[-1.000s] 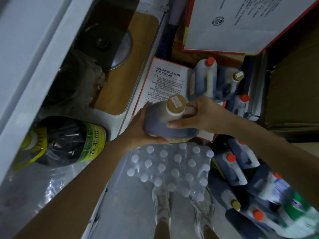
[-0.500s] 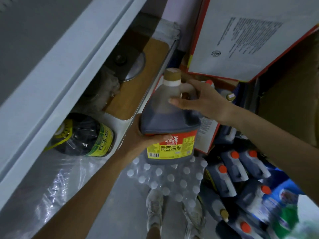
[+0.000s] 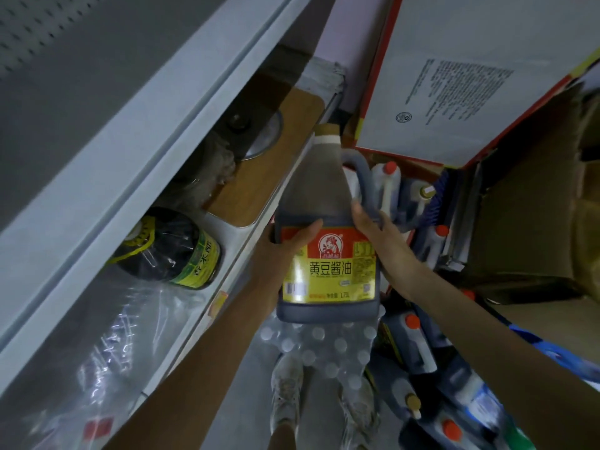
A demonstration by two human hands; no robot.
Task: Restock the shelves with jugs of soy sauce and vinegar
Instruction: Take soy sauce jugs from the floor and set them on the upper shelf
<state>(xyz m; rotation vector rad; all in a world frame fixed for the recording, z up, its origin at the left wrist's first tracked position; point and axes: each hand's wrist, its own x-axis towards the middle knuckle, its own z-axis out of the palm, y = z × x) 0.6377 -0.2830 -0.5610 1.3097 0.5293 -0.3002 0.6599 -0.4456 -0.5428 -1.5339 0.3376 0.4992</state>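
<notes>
A dark soy sauce jug (image 3: 319, 196) with a gold cap and a red and yellow label hangs upright in front of me, beside the white shelf edge (image 3: 168, 147). My left hand (image 3: 282, 254) grips its left side, thumb across the label. At the jug's right side my right hand (image 3: 378, 235) holds it just below the handle. More jugs (image 3: 418, 339) with orange and gold caps lie heaped on the floor at the right.
On the shelf lie a dark bottle with a yellow-green label (image 3: 168, 248), crumpled plastic wrap (image 3: 107, 339), a wooden board (image 3: 269, 164) and a metal lid (image 3: 259, 131). An open red-edged carton (image 3: 454, 76) stands at the upper right. A shrink-wrapped bottle pack (image 3: 324, 349) sits by my shoes.
Both hands have lifted the jug from above the bottle pack and turned it upright, label toward me. My right hand slid from the neck down to the jug's right side.
</notes>
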